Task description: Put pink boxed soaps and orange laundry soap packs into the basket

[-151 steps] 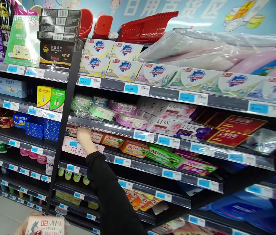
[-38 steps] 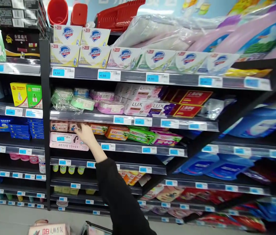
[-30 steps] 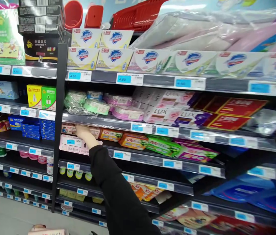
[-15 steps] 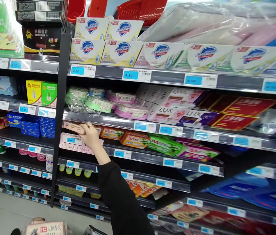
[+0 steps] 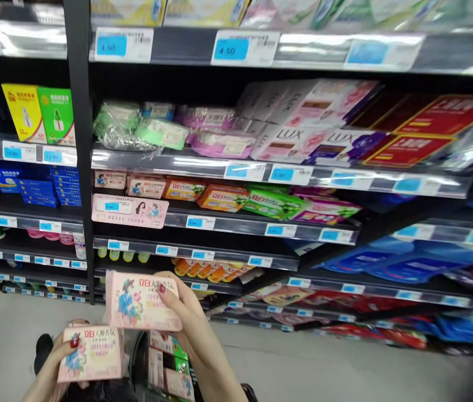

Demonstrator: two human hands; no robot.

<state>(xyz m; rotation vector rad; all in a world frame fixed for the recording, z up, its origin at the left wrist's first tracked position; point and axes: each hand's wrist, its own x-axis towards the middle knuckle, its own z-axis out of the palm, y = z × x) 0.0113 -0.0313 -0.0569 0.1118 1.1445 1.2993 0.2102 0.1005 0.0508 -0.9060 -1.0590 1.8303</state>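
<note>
Gripping one pink pack each, both hands sit low in front of the shelves. The right hand (image 5: 192,315) has its thumb pressed on the printed face of the right pack (image 5: 129,306), near one end, the other fingers curled out of sight behind. The left hand (image 5: 54,360) closes on the left pack (image 5: 100,362) in the same way, thumb on the front, with bits of finger showing at the top and bottom edges. The right pack is the higher of the two, its lower corner close to the left pack; whether they touch I cannot tell. Beneath is a basket (image 5: 139,365) with more boxes (image 5: 169,365) in it. Each pack looks like a firm block, probably soap, so likely stiff, moderately heavy for its bulk and hard to break. The glossy wrap may be slippery, and a loose-looking film edge probably gives a poor hold. A thumb across the broad face with fingers flat behind seems the surest grip, taken well in from the corners.
</note>
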